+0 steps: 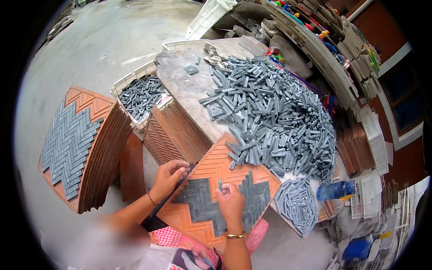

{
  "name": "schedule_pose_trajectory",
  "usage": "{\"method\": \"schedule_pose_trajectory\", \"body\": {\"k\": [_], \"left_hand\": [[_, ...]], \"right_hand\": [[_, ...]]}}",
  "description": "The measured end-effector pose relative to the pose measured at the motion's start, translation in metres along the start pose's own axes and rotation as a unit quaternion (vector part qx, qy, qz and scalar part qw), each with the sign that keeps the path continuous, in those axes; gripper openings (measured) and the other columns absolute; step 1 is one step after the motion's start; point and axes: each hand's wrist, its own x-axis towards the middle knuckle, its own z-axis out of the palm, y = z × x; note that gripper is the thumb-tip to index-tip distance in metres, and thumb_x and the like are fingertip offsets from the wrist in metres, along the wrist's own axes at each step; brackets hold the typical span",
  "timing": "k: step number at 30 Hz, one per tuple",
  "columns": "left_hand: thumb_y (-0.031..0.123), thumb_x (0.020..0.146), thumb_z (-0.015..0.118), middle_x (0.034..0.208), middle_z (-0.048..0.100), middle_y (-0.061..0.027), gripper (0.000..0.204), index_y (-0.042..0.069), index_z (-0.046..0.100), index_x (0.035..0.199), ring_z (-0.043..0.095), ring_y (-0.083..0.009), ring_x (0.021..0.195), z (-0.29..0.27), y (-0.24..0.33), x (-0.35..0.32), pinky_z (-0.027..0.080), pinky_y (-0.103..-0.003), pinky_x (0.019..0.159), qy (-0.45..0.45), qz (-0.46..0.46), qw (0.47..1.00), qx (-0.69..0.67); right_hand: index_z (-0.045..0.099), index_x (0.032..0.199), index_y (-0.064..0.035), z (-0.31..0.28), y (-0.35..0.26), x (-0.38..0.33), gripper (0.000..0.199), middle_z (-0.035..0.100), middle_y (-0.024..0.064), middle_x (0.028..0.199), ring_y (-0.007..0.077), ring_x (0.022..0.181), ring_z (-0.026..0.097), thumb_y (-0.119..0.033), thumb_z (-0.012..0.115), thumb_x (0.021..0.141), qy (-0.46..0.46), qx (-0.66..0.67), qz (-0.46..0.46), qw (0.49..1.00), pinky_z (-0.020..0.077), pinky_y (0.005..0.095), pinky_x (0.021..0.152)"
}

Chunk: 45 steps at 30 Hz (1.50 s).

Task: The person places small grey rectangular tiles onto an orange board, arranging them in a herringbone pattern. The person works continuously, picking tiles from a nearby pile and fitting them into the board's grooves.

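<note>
Leaning in front of me is an orange herringbone mould tray (208, 167), with two groups of grey stone strips (195, 196) laid in its slots. Over the middle of it, my right hand (231, 203) pinches a single small grey stone strip (219, 184) standing up between thumb and fingers. My left hand (171, 173) hovers by the tray's upper left edge with its fingers curled together. Whether anything sits in those fingers is hidden. A large heap of loose grey strips (279, 121) lies on the table just beyond the tray and touches its far corner.
To the left stands a tall stack of trays (100, 180), its top one filled with grey strips. Brown moulds (182, 128) stand beside a white crate (118, 87) of strips. At right are a smaller strip pile (296, 204) and a blue bottle (335, 191).
</note>
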Motion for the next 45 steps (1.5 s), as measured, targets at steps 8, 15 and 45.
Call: {"method": "schedule_pose_trajectory", "body": {"k": [8,15,45], "left_hand": [[0.004,0.075,0.066,0.099,0.063,-0.0082,0.016,0.005,0.064,0.091,0.060,-0.0288,0.093,0.021,-0.004,-0.014,0.050,-0.037,0.081,-0.065,0.328,0.871,0.360],[0.008,0.073,0.065,0.097,0.061,-0.0095,0.016,0.002,0.063,0.088,0.057,-0.0280,0.098,0.043,-0.007,0.003,0.047,-0.037,0.086,-0.106,0.360,0.834,0.405],[0.006,0.073,0.065,0.087,0.057,-0.0119,0.018,0.003,0.059,0.089,0.059,-0.0309,0.085,0.030,0.007,0.049,0.050,-0.038,0.074,-0.159,0.280,0.829,0.457]], "right_hand": [[0.063,0.083,-0.0007,0.014,-0.003,0.001,0.015,0.064,0.0138,0.073,0.0278,0.064,0.063,-0.011,0.071,0.076,-0.013,-0.076,-0.094,0.993,0.0490,0.0363,0.059],[0.062,0.079,0.0007,0.016,0.002,0.008,0.010,0.062,0.0133,0.067,0.0254,0.061,0.063,-0.008,0.065,0.081,-0.066,-0.050,-0.076,0.994,0.0475,0.0348,0.056],[0.062,0.092,-0.0032,-0.032,0.002,0.042,0.018,0.059,0.0109,0.088,0.0315,0.084,0.058,-0.005,0.068,0.075,-0.103,-0.081,-0.121,0.984,0.0475,0.0407,0.073]]}}
